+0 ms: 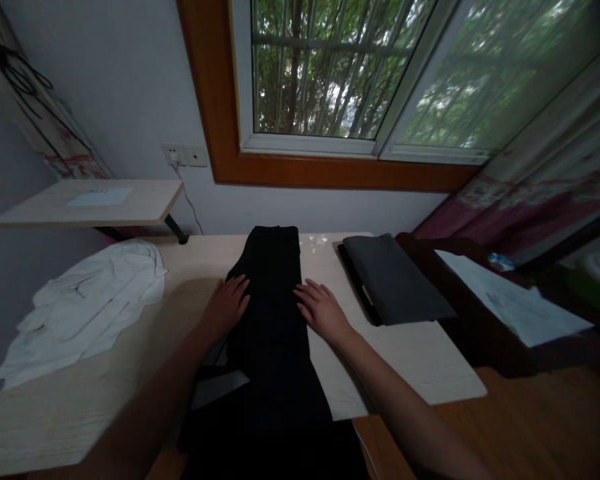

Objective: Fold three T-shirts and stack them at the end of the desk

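A black garment, seemingly a pair of folded trousers [273,307], lies lengthwise over the table [325,253] and reaches the near edge. On its left border rests my left hand [229,303], fingers spread and laid flat on the cloth. My right hand [323,308] touches the opposite border with outstretched fingertips, its palm partly over the bare tabletop. Neither hand grips the fabric. Near my left forearm a pale grey patch [220,390] shows beside the dark cloth; what it is I cannot tell. The lower end of the garment merges with other dark material close to me.
A crumpled white cloth [100,293] lies on the left, below a raised shelf [90,203]. To the right sits a dark grey folder-like item [395,280]. Beyond the table's right edge, papers [510,300] rest on dark brown furniture. A window [330,73] is behind.
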`<state>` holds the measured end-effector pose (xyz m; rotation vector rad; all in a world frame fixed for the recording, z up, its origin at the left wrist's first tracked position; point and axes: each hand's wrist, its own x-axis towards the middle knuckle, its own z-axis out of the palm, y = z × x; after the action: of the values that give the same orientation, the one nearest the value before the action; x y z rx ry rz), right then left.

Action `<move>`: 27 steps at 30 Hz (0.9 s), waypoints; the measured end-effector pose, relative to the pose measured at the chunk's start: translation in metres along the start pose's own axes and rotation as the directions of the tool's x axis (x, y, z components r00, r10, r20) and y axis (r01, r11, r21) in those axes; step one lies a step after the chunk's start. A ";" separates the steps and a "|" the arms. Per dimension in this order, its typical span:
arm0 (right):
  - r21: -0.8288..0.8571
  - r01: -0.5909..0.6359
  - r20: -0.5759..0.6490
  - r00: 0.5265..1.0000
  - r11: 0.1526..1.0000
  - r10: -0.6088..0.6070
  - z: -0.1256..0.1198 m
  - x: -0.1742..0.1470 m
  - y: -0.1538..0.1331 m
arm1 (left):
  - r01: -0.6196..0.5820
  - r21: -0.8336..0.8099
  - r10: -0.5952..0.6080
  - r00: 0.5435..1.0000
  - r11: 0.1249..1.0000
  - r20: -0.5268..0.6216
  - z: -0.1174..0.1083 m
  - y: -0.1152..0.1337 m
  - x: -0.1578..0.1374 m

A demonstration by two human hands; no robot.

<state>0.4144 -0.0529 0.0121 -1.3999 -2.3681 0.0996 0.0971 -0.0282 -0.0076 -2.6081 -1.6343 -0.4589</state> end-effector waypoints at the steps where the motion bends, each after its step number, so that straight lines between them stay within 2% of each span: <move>1: -0.016 -0.012 0.003 1.000 1.000 0.012 0.001 0.005 0.002 | 0.003 0.003 -0.003 1.000 1.000 -0.006 0.000 0.000 0.003; 11: -0.043 -0.109 0.011 0.994 0.993 0.109 0.015 0.055 0.035 | 0.073 0.041 -0.071 0.997 0.997 -0.037 0.007 -0.011 0.046; 17: 0.020 -0.165 0.012 0.986 0.986 0.165 0.023 0.069 0.044 | 0.082 0.033 -0.079 0.993 0.996 -0.089 0.012 -0.015 0.058; 22: 0.097 -0.132 0.012 0.991 0.987 0.131 0.023 0.054 0.044 | 0.055 0.011 -0.055 0.997 0.998 -0.062 0.007 -0.016 0.047; 27: 0.141 -0.025 0.000 1.000 0.990 0.025 0.016 0.018 0.036 | -0.030 -0.012 0.030 0.999 0.999 -0.021 -0.001 -0.013 0.008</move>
<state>0.4303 -0.0171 -0.0063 -1.3616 -2.2935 0.2670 0.0885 -0.0157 -0.0062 -2.6237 -1.5887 -0.4956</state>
